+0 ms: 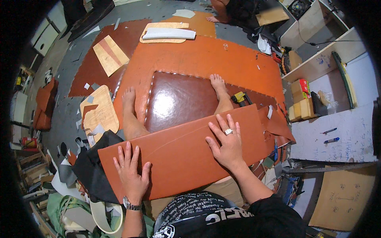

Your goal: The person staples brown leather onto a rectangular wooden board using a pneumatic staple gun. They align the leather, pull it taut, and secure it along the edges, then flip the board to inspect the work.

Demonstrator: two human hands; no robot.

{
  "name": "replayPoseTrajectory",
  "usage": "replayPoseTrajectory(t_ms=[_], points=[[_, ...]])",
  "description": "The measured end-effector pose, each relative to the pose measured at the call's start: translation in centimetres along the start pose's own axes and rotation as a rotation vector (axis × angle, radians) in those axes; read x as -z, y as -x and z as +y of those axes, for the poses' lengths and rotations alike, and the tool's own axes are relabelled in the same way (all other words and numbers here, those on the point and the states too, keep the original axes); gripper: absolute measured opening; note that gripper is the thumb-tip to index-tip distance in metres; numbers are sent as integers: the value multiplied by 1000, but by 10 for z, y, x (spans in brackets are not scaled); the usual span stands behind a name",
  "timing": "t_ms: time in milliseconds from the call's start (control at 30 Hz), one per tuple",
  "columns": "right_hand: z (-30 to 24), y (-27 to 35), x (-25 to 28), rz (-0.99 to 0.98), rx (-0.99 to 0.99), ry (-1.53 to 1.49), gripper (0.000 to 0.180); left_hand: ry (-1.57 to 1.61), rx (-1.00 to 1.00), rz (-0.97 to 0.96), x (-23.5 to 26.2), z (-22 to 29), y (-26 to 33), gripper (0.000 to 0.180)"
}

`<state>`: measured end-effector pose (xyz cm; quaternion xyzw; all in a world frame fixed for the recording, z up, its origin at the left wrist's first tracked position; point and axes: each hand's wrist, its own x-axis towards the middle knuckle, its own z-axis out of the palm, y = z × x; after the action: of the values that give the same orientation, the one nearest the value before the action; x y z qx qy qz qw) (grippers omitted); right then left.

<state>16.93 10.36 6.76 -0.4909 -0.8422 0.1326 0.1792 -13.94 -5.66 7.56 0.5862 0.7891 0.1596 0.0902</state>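
Observation:
A long panel wrapped in orange-brown leather [182, 148] lies across my lap. My left hand [130, 171] presses flat on its near left end, fingers spread, a watch on the wrist. My right hand [226, 142] lies flat on the panel's right half, fingers spread, a ring on one finger. Neither hand grips anything. My bare feet [129, 99] rest on a dark brown leather sheet [178, 99] on the floor beyond the panel.
A large orange leather sheet [206, 59] covers the floor ahead. A yellow staple gun [240, 98] lies by my right foot. Plywood pieces [99, 111] and black fabric [93, 166] sit left. White shelves [337, 79] with boxes stand right. Another person's foot [216, 18] shows at the far end.

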Motion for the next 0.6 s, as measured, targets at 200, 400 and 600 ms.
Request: replayPoseTrajectory(t_ms=[200, 400, 600], points=[[-3, 3, -9, 80, 21, 37, 41, 17, 13, 41, -2, 4, -1, 63], [0, 4, -10, 58, 23, 29, 40, 24, 4, 74, -5, 3, -4, 60], [0, 4, -12, 68, 20, 30, 38, 17, 0, 78, -9, 2, -5, 60]])
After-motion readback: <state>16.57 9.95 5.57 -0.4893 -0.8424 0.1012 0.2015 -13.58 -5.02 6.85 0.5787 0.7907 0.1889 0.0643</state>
